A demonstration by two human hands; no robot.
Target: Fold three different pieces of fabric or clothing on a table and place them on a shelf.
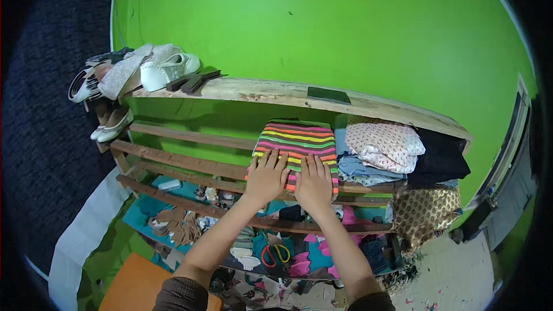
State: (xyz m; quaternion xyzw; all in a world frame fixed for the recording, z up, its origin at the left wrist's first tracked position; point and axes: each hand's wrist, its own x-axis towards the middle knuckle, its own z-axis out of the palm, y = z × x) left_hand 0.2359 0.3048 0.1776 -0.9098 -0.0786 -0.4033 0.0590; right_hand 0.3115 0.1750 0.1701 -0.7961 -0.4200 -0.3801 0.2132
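Observation:
A folded cloth with bright stripes of pink, yellow, orange, green and black (296,138) lies on the slatted middle level of a wooden shelf (190,161). Both my hands rest flat on its front part, side by side, fingers stretched away from me. My left hand (267,175) covers the cloth's near left area. On the near right area lies my right hand (313,181). Just right of the striped cloth sits a stack of folded clothes, with blue fabric (360,167) below and a white patterned cloth (385,145) on top.
Black folded fabric (440,158) and a hanging brown patterned cloth (426,213) are at the right end. White shoes (168,69) and dark strips (196,82) lie on the top plank (253,91). Scissors (275,254) and fabric scraps fill the lower level. An orange surface (135,282) stands near left.

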